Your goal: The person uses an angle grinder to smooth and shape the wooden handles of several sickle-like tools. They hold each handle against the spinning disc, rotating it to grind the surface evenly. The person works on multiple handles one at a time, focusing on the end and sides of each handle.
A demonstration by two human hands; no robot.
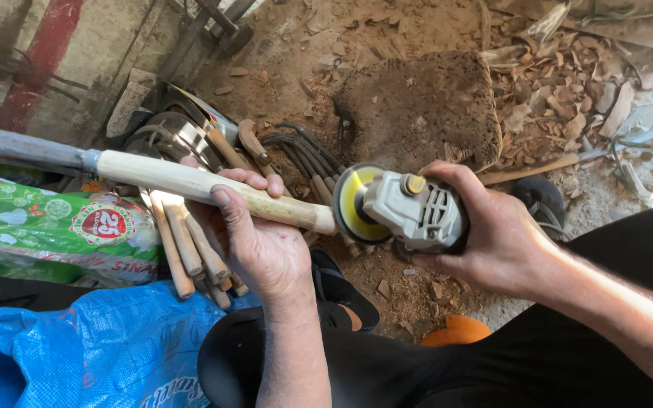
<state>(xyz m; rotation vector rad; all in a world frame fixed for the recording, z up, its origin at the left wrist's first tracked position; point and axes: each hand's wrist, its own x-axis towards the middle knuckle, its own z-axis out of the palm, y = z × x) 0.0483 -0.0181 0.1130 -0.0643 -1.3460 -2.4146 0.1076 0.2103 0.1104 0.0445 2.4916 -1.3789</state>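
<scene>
We see our left hand [255, 242] wrapped around a pale, rounded wooden handle [213, 189] that runs from nine o'clock toward centre. Our right hand [493, 234] grips a grey angle grinder with a yellow-centred disc [410, 208], the disc meeting the handle's end. Below the handle lies a bundle of similar light wooden sticks [187, 249]. A dusty brown wood block [421, 106] sits at twelve o'clock, pale wood chips [561, 98] at two, a crumpled blue plastic sack [92, 347] at seven.

— Where does the view look from?
— From the person's head, facing steeply down, close over both forearms and the lap.
— How far does it reach?
— To the dirt floor [417, 30] and wood chips [561, 91] at the far right.
</scene>
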